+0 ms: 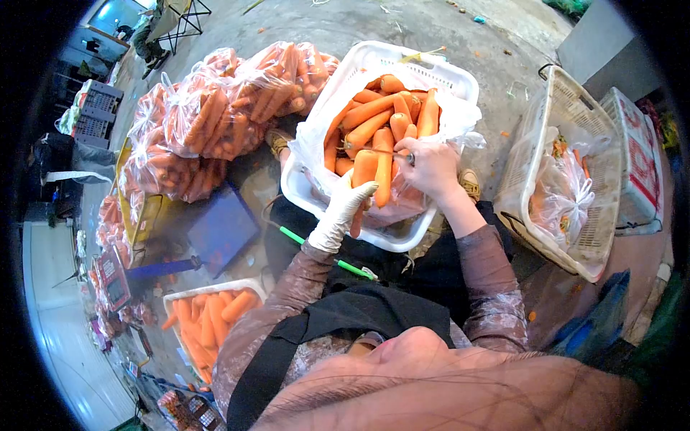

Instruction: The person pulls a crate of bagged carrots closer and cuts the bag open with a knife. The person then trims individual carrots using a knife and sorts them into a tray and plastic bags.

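My left hand (343, 210), in a white glove, is closed round a carrot (365, 167) at the near side of a white basket (374, 233). The bare right hand (430, 167) is closed on the handle of a small knife (388, 151), whose thin blade points left toward that carrot. Inside the basket, a white plastic bag (460, 118) lies open around a heap of carrots (366, 111). A green strip (356, 269) lies below the basket, near my lap.
Bagged carrots (194, 122) are piled at the left, beside a blue scale platform (224, 228). Loose carrots fill a white crate (260, 286) at lower left. A beige crate (528, 154) with a plastic bag stands at the right. A person's legs (147, 47) show at upper left.
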`<state>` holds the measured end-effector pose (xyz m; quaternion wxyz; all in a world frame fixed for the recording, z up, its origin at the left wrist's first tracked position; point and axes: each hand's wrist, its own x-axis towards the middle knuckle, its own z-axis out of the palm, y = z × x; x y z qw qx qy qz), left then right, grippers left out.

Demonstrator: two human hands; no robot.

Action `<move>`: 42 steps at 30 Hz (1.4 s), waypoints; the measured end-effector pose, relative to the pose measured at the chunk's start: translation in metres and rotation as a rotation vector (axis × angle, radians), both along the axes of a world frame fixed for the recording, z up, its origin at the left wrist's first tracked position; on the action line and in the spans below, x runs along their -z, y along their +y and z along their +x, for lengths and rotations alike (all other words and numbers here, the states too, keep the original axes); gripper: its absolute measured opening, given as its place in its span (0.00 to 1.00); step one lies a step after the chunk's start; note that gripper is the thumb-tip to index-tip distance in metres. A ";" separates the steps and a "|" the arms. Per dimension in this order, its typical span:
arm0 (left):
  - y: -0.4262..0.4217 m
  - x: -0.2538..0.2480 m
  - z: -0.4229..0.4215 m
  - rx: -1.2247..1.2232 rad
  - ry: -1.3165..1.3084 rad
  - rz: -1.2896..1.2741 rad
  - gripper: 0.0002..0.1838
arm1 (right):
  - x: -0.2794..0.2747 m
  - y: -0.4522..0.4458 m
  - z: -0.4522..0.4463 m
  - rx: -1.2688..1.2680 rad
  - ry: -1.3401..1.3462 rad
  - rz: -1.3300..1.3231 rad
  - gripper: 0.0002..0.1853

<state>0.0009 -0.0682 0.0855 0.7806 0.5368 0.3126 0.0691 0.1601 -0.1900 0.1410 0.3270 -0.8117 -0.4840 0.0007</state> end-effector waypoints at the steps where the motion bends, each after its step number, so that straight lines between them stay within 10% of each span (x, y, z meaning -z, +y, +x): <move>1: 0.000 -0.001 0.000 0.020 0.042 0.109 0.15 | 0.007 0.003 -0.002 0.000 0.002 0.000 0.05; 14: -0.015 -0.001 -0.009 -0.088 -0.158 0.368 0.16 | 0.020 0.012 -0.006 -0.164 0.052 -0.355 0.09; 16: -0.026 -0.014 -0.017 -0.031 -0.206 0.401 0.18 | 0.035 0.011 0.013 0.048 0.110 -0.773 0.13; 21: -0.003 -0.032 0.000 -0.022 -0.209 0.086 0.18 | 0.026 0.002 0.034 0.180 0.167 -0.538 0.12; 29: 0.006 0.033 0.057 0.138 0.314 0.890 0.26 | 0.013 -0.008 0.038 0.268 0.190 -0.414 0.14; 35: 0.015 0.024 0.020 -0.028 -0.159 -0.640 0.26 | 0.006 -0.006 0.035 0.263 0.171 -0.291 0.14; 42: -0.003 0.006 -0.003 -0.144 -0.623 -0.640 0.36 | 0.021 0.002 0.001 0.178 0.201 0.125 0.13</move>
